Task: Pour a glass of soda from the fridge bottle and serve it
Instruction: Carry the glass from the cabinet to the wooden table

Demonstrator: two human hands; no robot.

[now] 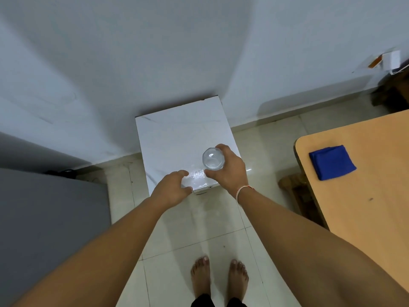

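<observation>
Pale floor tiles [190,235] are running up to a grey-white wall, and against it a small white marble-patterned stand [177,138] is serving as the tabletop. On its near right corner a clear empty glass [213,161] is standing upright, with the right hand [230,171] wrapping its grip around the side of it. Just beside it, the left hand [171,189] is hovering at the stand's front edge, fingers loosely spread and holding nothing. Off to the right, a folded blue cloth [332,162] is lying on a wooden table [365,196].
</observation>
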